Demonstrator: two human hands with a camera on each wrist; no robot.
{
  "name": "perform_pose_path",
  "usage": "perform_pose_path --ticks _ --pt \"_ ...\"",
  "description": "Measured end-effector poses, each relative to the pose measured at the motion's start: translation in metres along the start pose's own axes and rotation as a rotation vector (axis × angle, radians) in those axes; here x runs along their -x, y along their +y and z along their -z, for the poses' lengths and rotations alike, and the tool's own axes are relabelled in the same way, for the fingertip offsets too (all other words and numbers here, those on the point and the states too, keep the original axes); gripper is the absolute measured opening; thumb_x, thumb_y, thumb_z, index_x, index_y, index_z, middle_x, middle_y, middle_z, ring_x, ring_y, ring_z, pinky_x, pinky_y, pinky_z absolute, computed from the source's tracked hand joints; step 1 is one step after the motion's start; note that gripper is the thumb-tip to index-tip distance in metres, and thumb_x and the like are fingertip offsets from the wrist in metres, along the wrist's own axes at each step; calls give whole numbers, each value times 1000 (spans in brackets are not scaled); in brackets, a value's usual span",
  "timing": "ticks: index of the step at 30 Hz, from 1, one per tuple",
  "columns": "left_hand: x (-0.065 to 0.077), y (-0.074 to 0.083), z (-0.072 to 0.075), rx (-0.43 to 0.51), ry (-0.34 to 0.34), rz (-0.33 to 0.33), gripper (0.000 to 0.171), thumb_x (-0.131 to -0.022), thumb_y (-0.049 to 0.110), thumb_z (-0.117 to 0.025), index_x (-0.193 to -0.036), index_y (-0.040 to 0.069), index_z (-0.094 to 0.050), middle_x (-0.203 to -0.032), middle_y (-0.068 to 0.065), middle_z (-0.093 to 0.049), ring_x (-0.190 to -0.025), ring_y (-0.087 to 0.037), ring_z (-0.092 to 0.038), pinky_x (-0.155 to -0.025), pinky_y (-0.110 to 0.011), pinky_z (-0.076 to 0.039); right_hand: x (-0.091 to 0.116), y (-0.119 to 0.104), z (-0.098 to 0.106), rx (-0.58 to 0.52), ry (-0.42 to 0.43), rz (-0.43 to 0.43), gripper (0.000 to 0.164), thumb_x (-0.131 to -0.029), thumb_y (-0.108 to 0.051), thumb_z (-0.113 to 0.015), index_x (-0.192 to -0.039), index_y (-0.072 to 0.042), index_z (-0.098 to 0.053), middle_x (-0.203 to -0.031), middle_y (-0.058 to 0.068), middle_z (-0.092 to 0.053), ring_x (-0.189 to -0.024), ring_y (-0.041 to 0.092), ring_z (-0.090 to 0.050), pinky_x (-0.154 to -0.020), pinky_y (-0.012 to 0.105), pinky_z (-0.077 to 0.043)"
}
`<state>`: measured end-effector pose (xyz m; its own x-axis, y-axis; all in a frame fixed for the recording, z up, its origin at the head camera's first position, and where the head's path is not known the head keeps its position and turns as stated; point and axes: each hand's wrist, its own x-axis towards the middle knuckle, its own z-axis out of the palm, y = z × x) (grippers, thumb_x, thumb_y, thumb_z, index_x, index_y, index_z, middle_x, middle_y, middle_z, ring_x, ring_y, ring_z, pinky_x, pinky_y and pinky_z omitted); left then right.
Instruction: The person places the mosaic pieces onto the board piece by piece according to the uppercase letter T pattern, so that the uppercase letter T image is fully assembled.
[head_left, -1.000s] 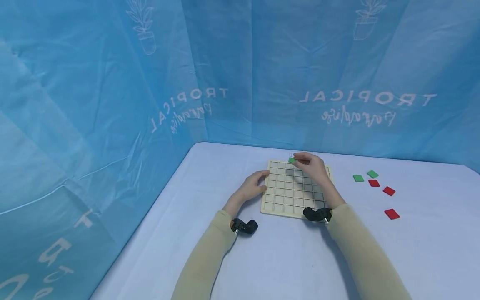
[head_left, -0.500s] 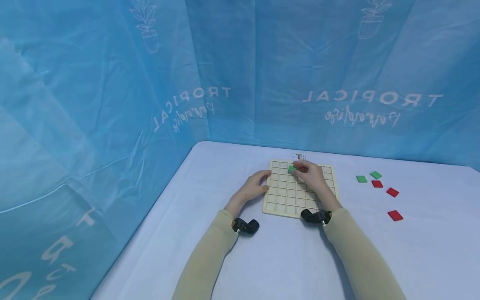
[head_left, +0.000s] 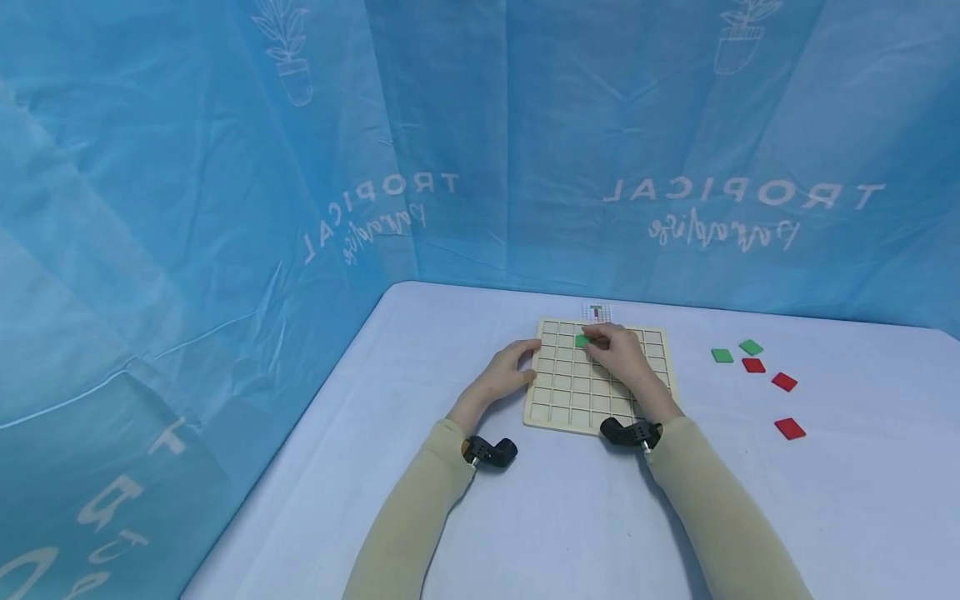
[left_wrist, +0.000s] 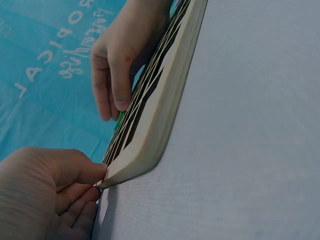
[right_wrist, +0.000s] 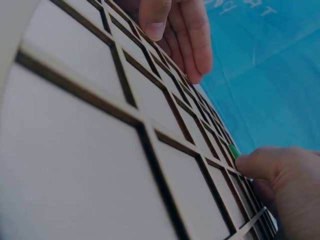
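Observation:
A pale wooden grid board (head_left: 570, 392) lies flat on the white table. My left hand (head_left: 501, 372) rests against its left edge, thumb and fingertips apart. In the left wrist view the left thumb (left_wrist: 85, 169) touches the board's corner. Over the far part of the grid, my right hand (head_left: 621, 354) pinches a small green tile (head_left: 581, 341). The tile is at the grid's surface, partly covered by the fingers. In the right wrist view only a sliver of that green tile (right_wrist: 233, 150) shows beside the right thumb.
A small printed pattern card (head_left: 597, 312) lies behind the board. To the right are two loose green tiles (head_left: 722, 356) and three red tiles (head_left: 790, 428). Blue printed cloth (head_left: 510, 150) hangs behind the table and on the left.
My right hand has come down and nearer with the green tile, from above the board's far edge to the grid. The pattern card has come into fuller view. The left hand stays at the edge.

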<state>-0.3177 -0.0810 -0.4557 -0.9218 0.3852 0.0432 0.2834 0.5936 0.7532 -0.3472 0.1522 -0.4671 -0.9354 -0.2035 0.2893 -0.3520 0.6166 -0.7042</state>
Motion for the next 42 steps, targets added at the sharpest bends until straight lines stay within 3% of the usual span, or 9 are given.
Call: perform_pose_path --ticks 6,12,22,26,31,33,34,39,42 --pt "-1 2 -1 3 -1 -7 57 -89 5 -57 -143 7 -39 -147 -7 -37 -137 -19 -28 -113 -30 -23 2 -1 3 -2 0 6 35 -89 -10 -65 -123 -2 -61 -116 16 -62 -103 29 -59 -89 40 -50" --pt "-3 1 -4 7 -8 -8 57 -89 6 -57 -143 7 -39 -147 -7 -37 -137 -19 -28 -113 -31 -23 1 -7 14 -209 70 -89 37 -90 -15 -65 -126 -4 -59 -119 13 -61 -108 28 -57 -90 40 -50" --pt "-3 1 -3 3 -12 -18 57 -89 6 -57 -144 6 -38 -147 -8 -37 -137 -20 -28 -113 -31 -23 4 -7 81 -187 171 -126 46 -91 -31 -63 -129 -5 -56 -123 15 -58 -113 28 -54 -93 43 -47" --pt "-2 1 2 5 11 -29 57 -89 5 -57 -143 6 -39 -146 -9 -38 -137 -21 -29 -113 -33 -23 6 15 110 -145 212 -174 54 -90 -40 -62 -132 -6 -54 -127 17 -56 -116 30 -52 -94 42 -47" --pt "0 0 5 -16 8 -33 57 -89 5 -57 -143 6 -38 -146 -9 -38 -137 -21 -29 -113 -32 -23 12 87 135 -6 279 -280 67 -84 -59 -57 -135 -16 -53 -128 9 -57 -115 25 -54 -84 30 -52" --pt "0 0 4 -19 4 -29 58 -89 5 -57 -143 6 -38 -146 -9 -38 -137 -20 -29 -112 -31 -24 19 108 147 22 296 -323 68 -84 -59 -57 -137 -16 -51 -129 10 -56 -116 27 -53 -85 34 -52" --pt "0 0 4 -19 2 -27 58 -89 5 -57 -143 6 -38 -146 -9 -38 -137 -20 -29 -112 -31 -24 24 116 153 41 305 -335 68 -85 -59 -57 -137 -17 -51 -129 10 -56 -116 28 -53 -82 30 -52" --pt "0 1 2 -6 -2 -27 58 -89 5 -57 -143 5 -38 -146 -9 -38 -137 -21 -29 -113 -32 -23 52 117 174 85 322 -450 71 -87 -56 -55 -141 -11 -45 -131 16 -53 -119 33 -48 -72 19 -51" --pt "-1 0 0 -5 -2 -27 58 -89 5 -57 -143 5 -38 -146 -9 -38 -137 -20 -29 -113 -32 -23 68 106 180 79 295 -514 74 -89 -55 -52 -141 -4 -42 -134 23 -48 -122 40 -43 -85 36 -52"
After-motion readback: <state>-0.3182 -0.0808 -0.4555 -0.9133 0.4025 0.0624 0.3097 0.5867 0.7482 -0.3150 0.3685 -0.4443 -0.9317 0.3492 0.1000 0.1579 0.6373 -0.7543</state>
